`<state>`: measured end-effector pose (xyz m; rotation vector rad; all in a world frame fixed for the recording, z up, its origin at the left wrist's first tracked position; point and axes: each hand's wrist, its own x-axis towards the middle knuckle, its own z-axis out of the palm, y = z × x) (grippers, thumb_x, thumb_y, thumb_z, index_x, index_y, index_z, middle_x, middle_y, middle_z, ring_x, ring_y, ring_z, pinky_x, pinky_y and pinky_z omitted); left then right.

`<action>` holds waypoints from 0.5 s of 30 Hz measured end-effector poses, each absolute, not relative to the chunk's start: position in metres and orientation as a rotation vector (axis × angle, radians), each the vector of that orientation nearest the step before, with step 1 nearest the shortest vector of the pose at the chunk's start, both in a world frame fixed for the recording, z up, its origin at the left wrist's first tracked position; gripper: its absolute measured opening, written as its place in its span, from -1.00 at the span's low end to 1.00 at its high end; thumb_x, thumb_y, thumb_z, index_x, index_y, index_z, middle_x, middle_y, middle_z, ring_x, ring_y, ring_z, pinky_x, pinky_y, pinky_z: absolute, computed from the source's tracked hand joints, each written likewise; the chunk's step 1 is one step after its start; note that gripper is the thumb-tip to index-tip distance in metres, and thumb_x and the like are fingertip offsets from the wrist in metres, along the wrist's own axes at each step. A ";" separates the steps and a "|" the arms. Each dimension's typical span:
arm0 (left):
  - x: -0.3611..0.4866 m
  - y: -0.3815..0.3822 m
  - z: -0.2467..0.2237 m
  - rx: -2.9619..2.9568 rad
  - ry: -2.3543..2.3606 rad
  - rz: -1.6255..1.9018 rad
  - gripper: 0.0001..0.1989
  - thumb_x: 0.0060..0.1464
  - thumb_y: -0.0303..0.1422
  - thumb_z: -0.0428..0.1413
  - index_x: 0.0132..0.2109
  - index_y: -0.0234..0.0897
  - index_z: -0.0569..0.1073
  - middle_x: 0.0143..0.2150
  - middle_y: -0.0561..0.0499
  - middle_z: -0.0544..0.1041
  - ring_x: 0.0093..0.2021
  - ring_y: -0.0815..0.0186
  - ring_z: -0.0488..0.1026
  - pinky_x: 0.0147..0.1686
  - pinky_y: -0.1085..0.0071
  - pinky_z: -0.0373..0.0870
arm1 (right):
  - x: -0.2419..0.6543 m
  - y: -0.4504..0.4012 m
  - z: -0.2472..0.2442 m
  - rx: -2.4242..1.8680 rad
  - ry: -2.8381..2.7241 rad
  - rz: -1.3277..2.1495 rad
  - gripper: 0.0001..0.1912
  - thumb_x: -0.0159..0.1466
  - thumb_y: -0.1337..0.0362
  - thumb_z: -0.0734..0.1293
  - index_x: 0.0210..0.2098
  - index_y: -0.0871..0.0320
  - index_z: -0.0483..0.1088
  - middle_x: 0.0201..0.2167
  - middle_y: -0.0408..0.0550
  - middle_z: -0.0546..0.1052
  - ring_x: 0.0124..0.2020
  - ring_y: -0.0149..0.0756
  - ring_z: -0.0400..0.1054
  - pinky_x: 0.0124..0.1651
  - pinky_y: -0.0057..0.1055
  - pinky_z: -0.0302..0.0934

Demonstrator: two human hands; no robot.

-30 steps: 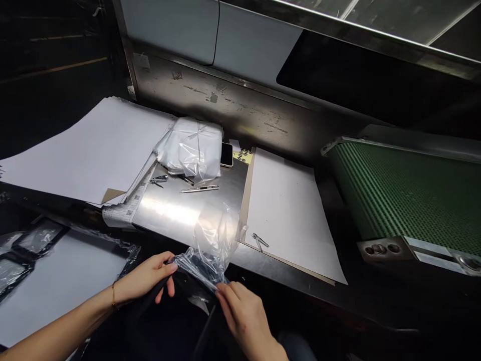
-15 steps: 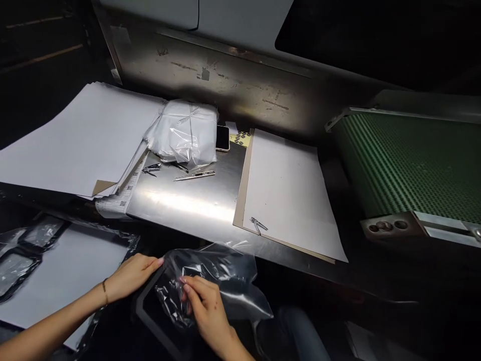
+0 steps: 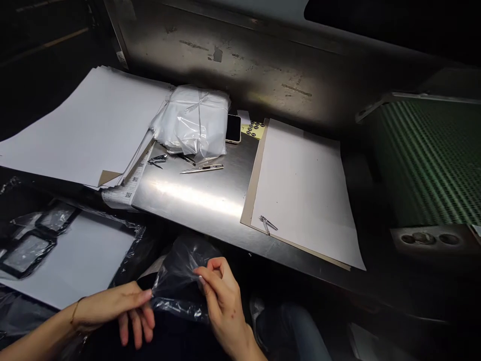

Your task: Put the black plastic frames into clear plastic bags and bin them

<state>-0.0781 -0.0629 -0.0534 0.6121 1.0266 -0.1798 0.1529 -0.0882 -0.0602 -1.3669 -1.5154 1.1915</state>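
Observation:
A clear plastic bag [image 3: 180,265] is stretched between my two hands, just in front of the metal table's edge. My right hand [image 3: 225,306] pinches the bag's film between thumb and fingertips. On the other side, my left hand [image 3: 124,308] has its thumb at the bag's left edge, with the other fingers hanging loosely below. The index finger there is mostly hidden, but the film appears caught at the thumb. To the left, black-framed pieces [image 3: 32,253] in clear wrap lie on a white sheet [image 3: 86,255] in a plastic-lined container.
On the metal table [image 3: 191,200] are a large paper stack [image 3: 82,125], wrapped clear bags [image 3: 195,123], a phone [image 3: 233,128], a slim knife [image 3: 203,169] and nippers [image 3: 158,159]. White card [image 3: 300,190] carries a nail clipper [image 3: 268,224]. A green conveyor belt [image 3: 432,160] stands right.
Both hands have moved lower, the left one also leftward and its lower fingers now visible. The bag is bunched smaller between them. The view has shifted, and the dark-edged piece below the bag is out of sight.

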 end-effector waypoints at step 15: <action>-0.068 -0.068 -0.141 -0.413 1.172 0.688 -0.87 0.04 -0.46 -0.03 -0.26 -0.41 0.37 -0.41 0.00 0.52 -0.54 0.46 0.42 -0.48 0.54 0.39 | 0.081 -0.142 -0.107 -1.126 -1.457 1.675 -0.80 0.07 0.27 0.26 -0.32 0.03 0.48 -0.40 -0.02 0.51 -0.39 -0.25 0.27 -0.33 -0.34 0.17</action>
